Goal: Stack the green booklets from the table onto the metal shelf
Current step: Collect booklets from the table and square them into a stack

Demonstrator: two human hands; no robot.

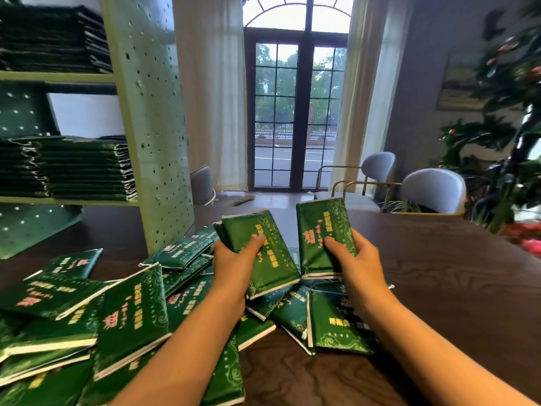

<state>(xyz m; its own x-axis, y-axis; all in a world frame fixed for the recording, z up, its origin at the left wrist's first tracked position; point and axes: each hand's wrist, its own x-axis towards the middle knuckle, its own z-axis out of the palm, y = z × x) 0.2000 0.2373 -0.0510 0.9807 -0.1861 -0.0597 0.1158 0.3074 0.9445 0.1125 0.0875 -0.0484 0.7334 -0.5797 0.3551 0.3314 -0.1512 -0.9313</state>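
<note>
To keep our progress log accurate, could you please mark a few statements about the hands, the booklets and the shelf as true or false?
1. The left hand grips a bundle of green booklets. True.
2. The metal shelf holds no booklets. False: stacked booklets lie on two of its levels.
3. A loose pile of booklets lies on the wooden table. True.
4. The right hand is empty. False: it grips a second bundle, raised above the pile.
</note>
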